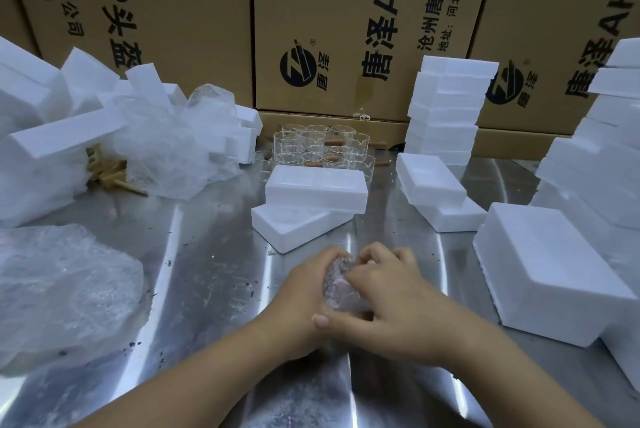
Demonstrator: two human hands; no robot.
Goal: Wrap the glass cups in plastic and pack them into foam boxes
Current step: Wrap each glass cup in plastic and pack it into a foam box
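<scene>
Lower centre: left hand (304,289) and right hand (388,303) clasp the bubble-wrap bundle (337,284) from both sides, presumably tightening plastic round a cup; foam boxes (317,182) ready just above

At the near centre of the counter (207,254), the left hand (304,292) and right hand (384,292) close around a wrapped bundle (337,280). Just beyond them, one foam box (317,187) lies askew on another (294,228). Behind that pair stand clustered glass cups (322,145), and cardboard cartons (329,29) line the back. To the right of the cups rises a foam stack (446,105), with two more foam boxes (429,178) in front of it. A large foam box (547,272) sits near right, before a second stack (602,150) at the edge. To the left, a foam heap (52,137) adjoins crumpled plastic (180,150), with sticks (110,171) between them. A bubble wrap pile (59,292) lies near left.
</scene>
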